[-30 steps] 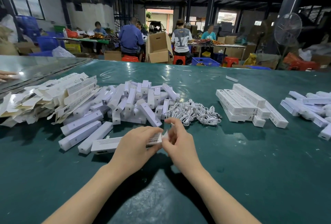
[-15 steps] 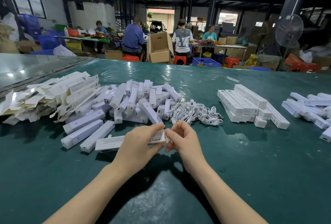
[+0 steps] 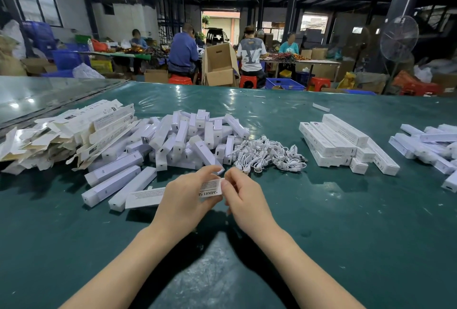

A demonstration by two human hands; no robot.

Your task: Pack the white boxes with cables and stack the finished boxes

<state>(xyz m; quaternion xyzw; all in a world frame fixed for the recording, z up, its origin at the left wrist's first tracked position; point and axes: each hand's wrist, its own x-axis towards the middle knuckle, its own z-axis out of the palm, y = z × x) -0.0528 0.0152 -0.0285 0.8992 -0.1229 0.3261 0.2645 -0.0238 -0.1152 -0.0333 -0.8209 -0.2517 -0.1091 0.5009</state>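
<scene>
Two hands on one printed white box (image 3: pixel 146 198), just in front of the cable pile (image 3: pixel 268 154). The left hand (image 3: pixel 184 200) has its fingers wrapped round the middle, and the right hand (image 3: pixel 243 200) pinches the end with curled fingers. There's one stack of finished boxes (image 3: pixel 338 140) right of the cables and one loose heap (image 3: pixel 188 140) left, all on the green bench (image 3: pixel 346 234).

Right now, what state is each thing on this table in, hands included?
left hand, grips the held box mid-length.
right hand, pinches the held box's right end.
held box, level between both hands; end flap hidden by fingers.
cables, loose, in a tangled heap.
finished boxes, closed, stacked in layers.
flat cartons, unfolded, piled at left.
cardboard carton, top flaps open.
</scene>
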